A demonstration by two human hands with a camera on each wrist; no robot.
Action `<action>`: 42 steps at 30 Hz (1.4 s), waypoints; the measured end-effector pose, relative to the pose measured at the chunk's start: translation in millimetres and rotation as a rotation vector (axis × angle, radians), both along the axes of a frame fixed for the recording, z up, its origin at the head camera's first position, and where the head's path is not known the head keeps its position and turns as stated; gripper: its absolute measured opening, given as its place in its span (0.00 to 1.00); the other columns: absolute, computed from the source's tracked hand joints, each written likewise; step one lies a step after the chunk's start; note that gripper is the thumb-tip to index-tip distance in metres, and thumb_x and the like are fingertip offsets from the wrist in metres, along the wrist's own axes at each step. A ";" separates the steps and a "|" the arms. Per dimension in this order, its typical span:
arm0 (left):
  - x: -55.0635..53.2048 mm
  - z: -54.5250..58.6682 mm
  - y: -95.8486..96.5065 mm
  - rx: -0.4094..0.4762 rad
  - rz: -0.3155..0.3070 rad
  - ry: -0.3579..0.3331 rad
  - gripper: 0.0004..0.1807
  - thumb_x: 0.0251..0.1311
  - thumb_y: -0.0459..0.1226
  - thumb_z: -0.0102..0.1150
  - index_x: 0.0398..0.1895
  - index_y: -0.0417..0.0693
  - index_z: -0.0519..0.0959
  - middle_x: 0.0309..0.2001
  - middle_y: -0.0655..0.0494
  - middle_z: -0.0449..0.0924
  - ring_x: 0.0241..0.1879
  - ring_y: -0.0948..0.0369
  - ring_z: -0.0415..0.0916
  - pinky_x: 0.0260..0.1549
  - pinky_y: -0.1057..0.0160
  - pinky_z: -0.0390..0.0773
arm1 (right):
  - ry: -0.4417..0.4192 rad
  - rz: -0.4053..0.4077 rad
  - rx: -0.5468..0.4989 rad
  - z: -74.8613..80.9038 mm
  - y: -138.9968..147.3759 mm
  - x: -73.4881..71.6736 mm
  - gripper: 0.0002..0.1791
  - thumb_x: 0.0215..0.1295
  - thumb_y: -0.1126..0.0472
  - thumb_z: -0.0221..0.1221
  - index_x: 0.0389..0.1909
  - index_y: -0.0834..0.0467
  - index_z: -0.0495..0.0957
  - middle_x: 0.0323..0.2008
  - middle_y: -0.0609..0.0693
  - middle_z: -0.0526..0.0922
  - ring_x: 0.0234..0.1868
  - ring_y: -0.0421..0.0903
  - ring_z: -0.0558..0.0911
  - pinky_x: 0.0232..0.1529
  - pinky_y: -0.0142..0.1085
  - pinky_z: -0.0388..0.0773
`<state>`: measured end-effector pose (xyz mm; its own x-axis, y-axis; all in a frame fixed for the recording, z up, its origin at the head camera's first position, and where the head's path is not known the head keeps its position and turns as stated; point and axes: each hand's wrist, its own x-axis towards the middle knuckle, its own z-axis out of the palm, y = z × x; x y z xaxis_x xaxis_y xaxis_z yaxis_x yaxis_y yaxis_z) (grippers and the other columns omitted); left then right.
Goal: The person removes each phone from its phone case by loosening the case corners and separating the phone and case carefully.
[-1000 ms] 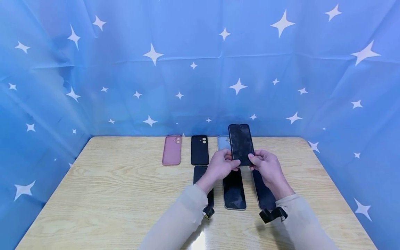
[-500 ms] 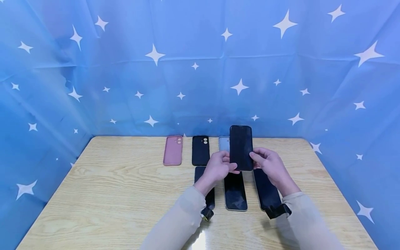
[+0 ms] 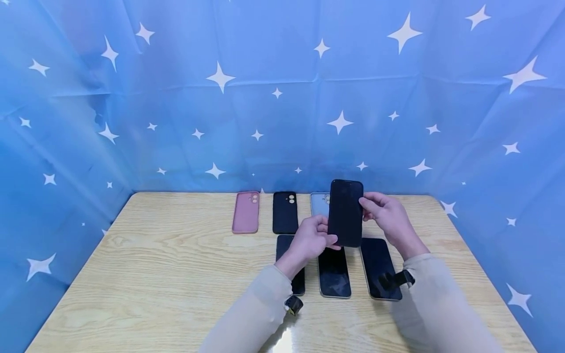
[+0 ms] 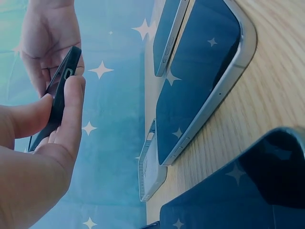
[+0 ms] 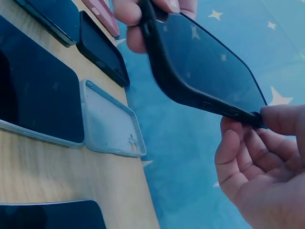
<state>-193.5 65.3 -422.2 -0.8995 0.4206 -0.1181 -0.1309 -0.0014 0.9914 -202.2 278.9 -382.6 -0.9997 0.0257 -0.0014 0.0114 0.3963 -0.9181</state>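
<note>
Both hands hold a phone (image 3: 346, 211) up over the far part of the table, its dark screen facing the head camera. A black phone case (image 5: 167, 78) wraps its edge in the right wrist view. My left hand (image 3: 311, 238) pinches the bottom end, thumb on the front and fingers behind, at the charging-port end in the left wrist view. On the right long edge, near the top corner, my right hand (image 3: 388, 215) pinches the case between thumb and fingers. The phone's back is hidden.
Along the table's far edge lie a pink case (image 3: 245, 213), a black case (image 3: 285, 213) and a light blue case (image 3: 319, 203), partly covered. Nearer lie a left phone (image 3: 298, 282), a middle phone (image 3: 334, 274) and a right phone (image 3: 377, 260). A blue starred curtain surrounds the table.
My right hand has slid from the phone's bottom corner up its right edge toward the top. The phone has shifted slightly right and closer, with my left hand staying at the bottom.
</note>
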 end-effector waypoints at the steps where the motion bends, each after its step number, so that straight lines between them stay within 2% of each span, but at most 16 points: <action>1: -0.2 -0.6 -0.4 -0.003 -0.003 0.005 0.07 0.66 0.20 0.58 0.40 0.38 0.75 0.23 0.55 0.67 0.31 0.51 0.86 0.46 0.44 0.89 | 0.001 -0.005 -0.001 1.0 0.2 -1.0 0.25 0.81 0.54 0.54 0.64 0.71 0.73 0.32 0.43 0.80 0.34 0.41 0.80 0.41 0.31 0.85; 4: -0.8 -1.6 -1.5 0.001 -0.017 0.014 0.08 0.66 0.20 0.58 0.37 0.38 0.72 0.22 0.57 0.60 0.30 0.45 0.84 0.46 0.45 0.89 | 0.007 -0.021 0.007 4.5 0.0 -3.4 0.25 0.81 0.53 0.54 0.65 0.70 0.74 0.32 0.43 0.81 0.34 0.41 0.81 0.41 0.32 0.86; 9: -0.3 -2.5 -3.2 -0.017 -0.021 0.024 0.09 0.65 0.19 0.58 0.35 0.38 0.71 0.20 0.58 0.58 0.29 0.49 0.86 0.45 0.48 0.90 | 0.007 -0.040 0.046 9.2 0.5 -6.1 0.28 0.80 0.51 0.54 0.68 0.68 0.73 0.35 0.44 0.82 0.34 0.40 0.82 0.43 0.32 0.87; 11: 0.3 -2.3 -3.2 -0.026 -0.019 0.024 0.09 0.65 0.19 0.58 0.35 0.39 0.72 0.20 0.57 0.63 0.29 0.54 0.87 0.44 0.48 0.90 | 0.009 -0.040 0.055 10.4 1.7 -7.3 0.28 0.80 0.51 0.55 0.68 0.68 0.73 0.35 0.44 0.83 0.34 0.39 0.82 0.43 0.32 0.87; 15: 1.4 -1.5 -3.4 -0.031 -0.012 0.031 0.08 0.64 0.18 0.57 0.38 0.37 0.74 0.25 0.53 0.74 0.31 0.55 0.87 0.43 0.48 0.90 | 0.024 -0.021 0.060 13.2 3.9 -10.3 0.26 0.80 0.52 0.55 0.65 0.70 0.75 0.34 0.46 0.84 0.33 0.40 0.84 0.41 0.32 0.88; 17: 1.7 -1.5 -3.6 -0.034 -0.011 0.034 0.09 0.64 0.18 0.57 0.38 0.37 0.75 0.26 0.52 0.76 0.31 0.55 0.87 0.43 0.48 0.90 | 0.029 -0.004 0.064 14.9 5.0 -11.1 0.25 0.80 0.53 0.54 0.63 0.71 0.76 0.33 0.47 0.84 0.33 0.41 0.85 0.40 0.31 0.87; 20: 1.8 -1.9 -3.9 -0.040 -0.016 0.034 0.09 0.65 0.18 0.57 0.36 0.38 0.73 0.22 0.54 0.68 0.30 0.53 0.86 0.43 0.48 0.90 | 0.031 0.025 0.064 17.4 7.2 -12.2 0.23 0.81 0.57 0.53 0.61 0.73 0.76 0.32 0.49 0.85 0.32 0.41 0.86 0.39 0.33 0.88; 22: 1.5 -2.3 -3.7 -0.043 -0.019 0.034 0.10 0.65 0.18 0.56 0.36 0.38 0.73 0.21 0.55 0.65 0.29 0.53 0.85 0.44 0.48 0.90 | 0.026 0.041 0.084 19.1 8.9 -12.4 0.23 0.81 0.59 0.52 0.63 0.74 0.75 0.33 0.52 0.86 0.31 0.41 0.87 0.40 0.33 0.88; 24: 1.2 -3.0 -3.3 -0.048 -0.020 0.040 0.10 0.64 0.17 0.56 0.36 0.38 0.73 0.22 0.55 0.65 0.28 0.54 0.83 0.43 0.48 0.90 | 0.022 0.059 0.099 20.1 10.5 -12.9 0.23 0.81 0.61 0.51 0.65 0.74 0.73 0.34 0.55 0.87 0.31 0.41 0.88 0.40 0.33 0.89; 28: 0.8 -3.0 -2.6 -0.053 -0.024 0.052 0.09 0.64 0.17 0.56 0.39 0.36 0.75 0.26 0.53 0.71 0.28 0.58 0.80 0.42 0.48 0.90 | 0.025 0.089 0.142 20.9 13.4 -13.6 0.23 0.81 0.62 0.49 0.66 0.76 0.71 0.37 0.59 0.88 0.32 0.43 0.89 0.41 0.29 0.87; 35: 0.5 -1.2 -2.2 -0.067 -0.030 0.058 0.10 0.64 0.18 0.57 0.43 0.36 0.76 0.31 0.48 0.76 0.29 0.58 0.82 0.42 0.50 0.91 | 0.051 0.078 0.166 21.4 15.1 -14.5 0.23 0.80 0.62 0.47 0.65 0.75 0.73 0.35 0.59 0.88 0.31 0.43 0.89 0.41 0.27 0.86; 39: 1.0 -0.2 -2.8 -0.068 -0.027 0.049 0.10 0.65 0.18 0.57 0.43 0.37 0.76 0.30 0.50 0.74 0.29 0.58 0.82 0.42 0.49 0.91 | 0.062 0.083 0.139 20.4 16.0 -15.2 0.24 0.79 0.63 0.46 0.65 0.75 0.73 0.35 0.60 0.88 0.30 0.42 0.88 0.40 0.29 0.88; 42: 1.5 1.0 -3.6 -0.066 -0.027 0.039 0.10 0.65 0.18 0.56 0.41 0.38 0.75 0.26 0.54 0.67 0.29 0.53 0.82 0.43 0.47 0.90 | 0.067 0.089 0.106 19.0 16.9 -15.5 0.23 0.79 0.63 0.46 0.65 0.76 0.72 0.35 0.60 0.87 0.30 0.42 0.87 0.39 0.32 0.89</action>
<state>-192.0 61.7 -421.1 -0.8923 0.4376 -0.1113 -0.0909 0.0673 0.9936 -217.6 295.8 -363.6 -0.9957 -0.0668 0.0634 -0.0881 0.4877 -0.8686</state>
